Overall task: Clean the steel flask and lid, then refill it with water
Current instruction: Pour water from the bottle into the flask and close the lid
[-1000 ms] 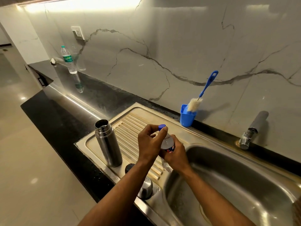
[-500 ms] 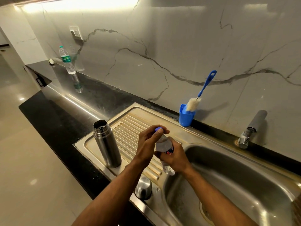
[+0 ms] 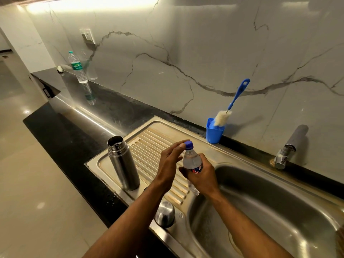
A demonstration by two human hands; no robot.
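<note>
Brushed steel cylindrical flask [image 3: 123, 162], shiny domed steel lid [image 3: 165, 213], stained stainless sink [image 3: 149, 125], glossy black stone desk [image 3: 61, 138], clear plastic blue-capped bottle [image 3: 192, 161]

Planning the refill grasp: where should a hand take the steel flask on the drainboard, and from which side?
Wrap the plain cylindrical body of the steel flask at mid-height, below the threaded neck, coming from its left, counter side. It stands upright with its mouth open, and both hands and the small bottle crowd its right.
</note>
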